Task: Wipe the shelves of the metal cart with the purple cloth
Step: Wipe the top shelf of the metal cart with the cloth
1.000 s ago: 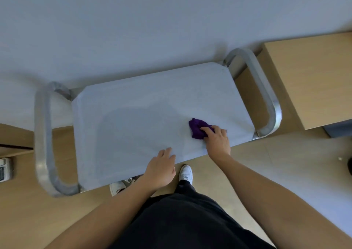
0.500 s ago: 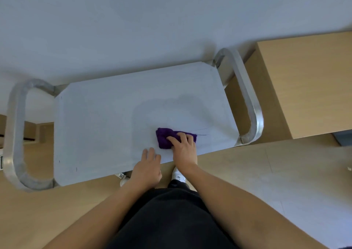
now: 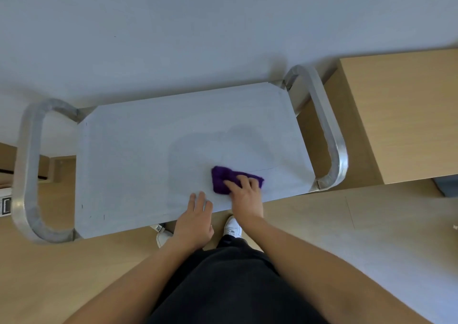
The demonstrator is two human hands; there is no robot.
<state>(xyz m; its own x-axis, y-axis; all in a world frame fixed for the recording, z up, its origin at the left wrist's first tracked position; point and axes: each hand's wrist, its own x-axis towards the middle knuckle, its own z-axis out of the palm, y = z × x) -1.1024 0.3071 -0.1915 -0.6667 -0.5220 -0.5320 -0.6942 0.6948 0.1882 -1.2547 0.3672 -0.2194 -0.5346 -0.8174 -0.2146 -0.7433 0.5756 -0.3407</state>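
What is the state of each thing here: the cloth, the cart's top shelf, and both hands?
purple cloth: bunched, lying on the shelf near its front edge.
top shelf: level, bearing the cloth.
right hand: pressing fingers down on the cloth.
left hand: open, resting flat at the shelf's front edge.

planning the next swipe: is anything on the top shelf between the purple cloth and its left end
Nothing stands on the top shelf left of the purple cloth. Only the left hand rests on the near edge beside it, so a swipe along that edge would meet it.
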